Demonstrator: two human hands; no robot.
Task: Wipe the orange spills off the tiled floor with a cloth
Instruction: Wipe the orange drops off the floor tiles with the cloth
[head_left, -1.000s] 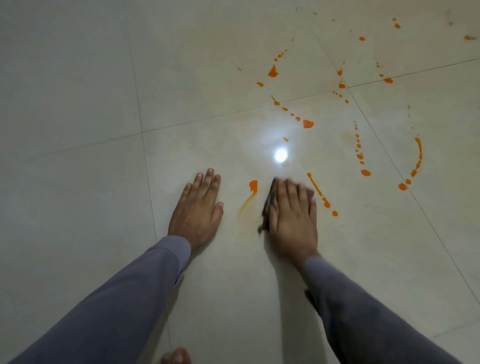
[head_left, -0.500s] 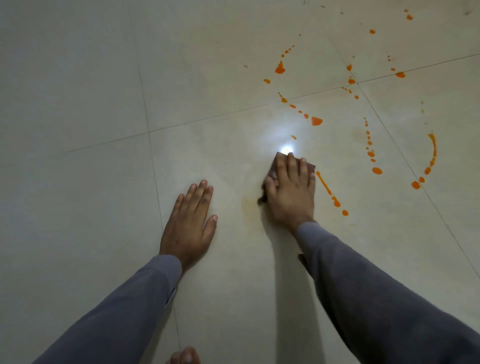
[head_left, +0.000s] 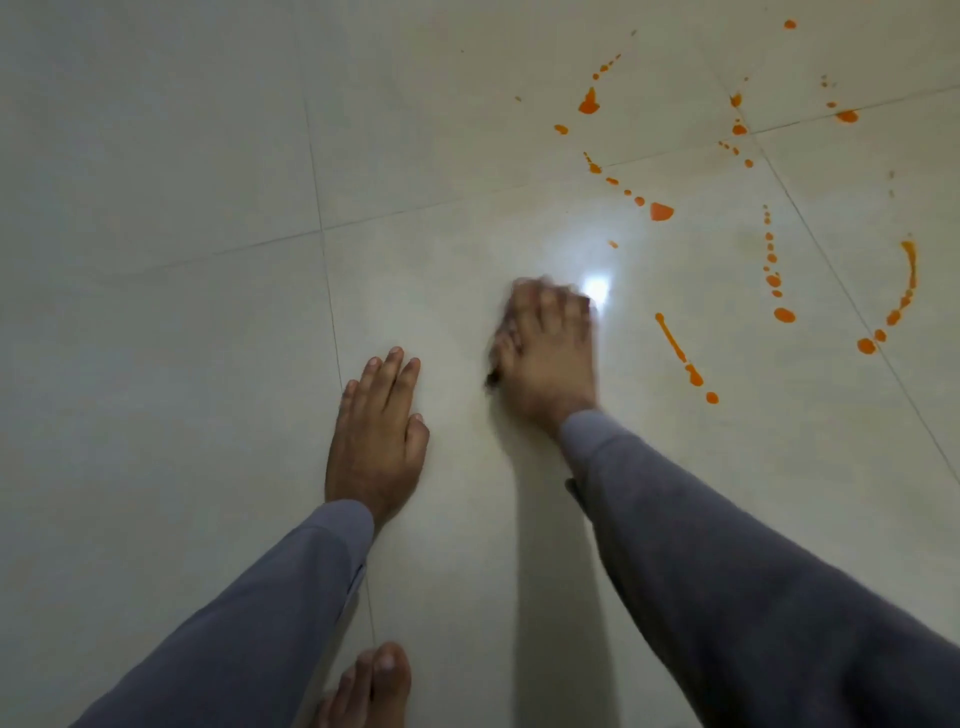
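Head view: my left hand (head_left: 375, 441) lies flat on the floor (head_left: 156, 364), fingers straight. My right hand (head_left: 545, 353), blurred, presses the cloth (head_left: 492, 379), fingers outstretched.

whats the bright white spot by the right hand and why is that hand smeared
Head view: the white spot is glare, a light mirrored in the glossy tile; the right hand is motion-blurred over a cloth that barely shows at its edge; the left hand, flat beside it, is sharp.
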